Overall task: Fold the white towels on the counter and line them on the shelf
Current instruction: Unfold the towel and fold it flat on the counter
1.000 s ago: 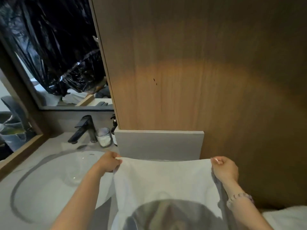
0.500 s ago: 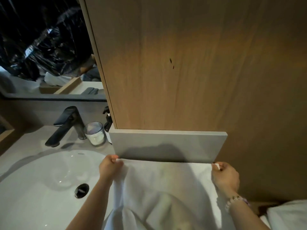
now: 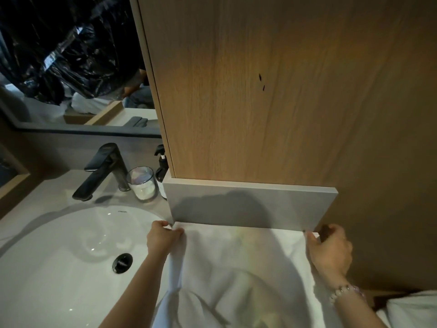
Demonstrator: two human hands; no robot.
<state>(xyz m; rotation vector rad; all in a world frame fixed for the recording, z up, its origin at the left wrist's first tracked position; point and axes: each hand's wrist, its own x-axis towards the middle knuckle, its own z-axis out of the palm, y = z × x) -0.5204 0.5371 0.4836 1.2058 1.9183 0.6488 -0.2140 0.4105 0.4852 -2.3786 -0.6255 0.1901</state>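
Since a second ago, the far edge of the white towel has been lowered to the foot of the grey panel. In the head view, the towel is seen spread over the counter beside the sink. Its far left corner is pinched by the left hand, and its far right corner by the right hand. A second towel is glimpsed at lower right.

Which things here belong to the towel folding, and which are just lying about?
Part of the job: the white towel, its top corners pinched by the left hand and right hand; a white bundle at lower right, probably another towel.
Just lying about: sink, black tap, glass jar, pump bottle.
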